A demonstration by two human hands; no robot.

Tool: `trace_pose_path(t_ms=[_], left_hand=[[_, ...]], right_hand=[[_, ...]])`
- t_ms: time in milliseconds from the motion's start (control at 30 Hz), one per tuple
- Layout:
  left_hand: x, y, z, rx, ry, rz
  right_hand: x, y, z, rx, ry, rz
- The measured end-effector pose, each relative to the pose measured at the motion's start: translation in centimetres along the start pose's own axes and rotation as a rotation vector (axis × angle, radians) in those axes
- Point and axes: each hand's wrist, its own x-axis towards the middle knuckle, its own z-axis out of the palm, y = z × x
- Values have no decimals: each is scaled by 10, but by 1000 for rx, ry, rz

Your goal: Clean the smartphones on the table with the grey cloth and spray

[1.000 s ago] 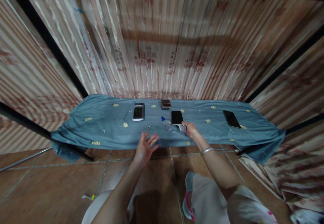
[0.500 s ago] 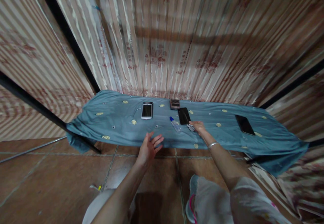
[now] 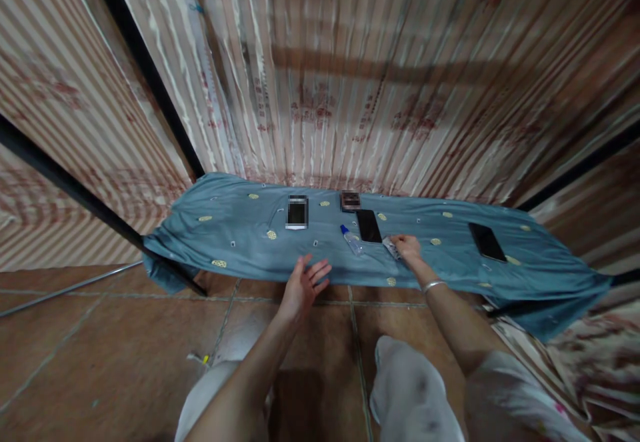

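My right hand pinches a small crumpled grey-white cloth on the blue tablecloth. Just left of that cloth lies a black phone, its dark face up. A clear bottle with a blue cap rests on its side, left of the phone. My left hand is open at the front edge of the table, fingers spread and holding nothing. Further back are a dark device with a pale frame and a small brownish square box, both partly blurred. Another black phone lies far to the right.
A blue patterned tablecloth covers the long, low table. Black poles rise at its ends, and a striped curtain hangs behind. My legs stand on the tiled floor, where a metal rod extends at the left.
My right hand has moved slightly right with the cloth, away from the phone's near corner. My left hand stays open in much the same place. The whole view has shifted a little.
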Motion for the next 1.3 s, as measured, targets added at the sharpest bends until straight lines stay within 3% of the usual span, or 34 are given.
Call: trace_pose_path(t_ms=[100,167,300,467,600,733,800,867,933,1000,1100,1200,1300], left_hand=[[0,-3,1,-10,-12,-1],[0,-6,2,-6,-18,-3],[-1,-14,7,-3,-25,-14],[0,-18,14,-32,-119,5],[7,-18,11,-70,-51,63],[16,-20,1,-72,45,65],[19,-19,-2,-19,73,101],[19,-14,-4,92,62,175],[17,-8,-5,223,18,286],[15,-2,-5,312,38,362],[12,2,-7,486,14,377],[12,0,-10,680,-49,390],[14,-5,-11,688,-58,354]], right_hand=[[-11,-19,-2,134,26,108],[-25,-33,6,245,-26,154],[-74,-56,45,424,-215,202],[-135,-78,99,807,-586,278],[-154,-86,118,866,-630,269],[-149,-80,121,753,-640,190],[-139,-73,118,645,-585,82],[-123,-66,113,500,-466,-98],[-103,-59,107,235,-254,-291],[-83,-52,102,-44,-104,-383],[-59,-44,102,-297,-95,-345],[-41,-39,110,-299,-162,-189],[-29,-40,115,-248,-184,-127]])
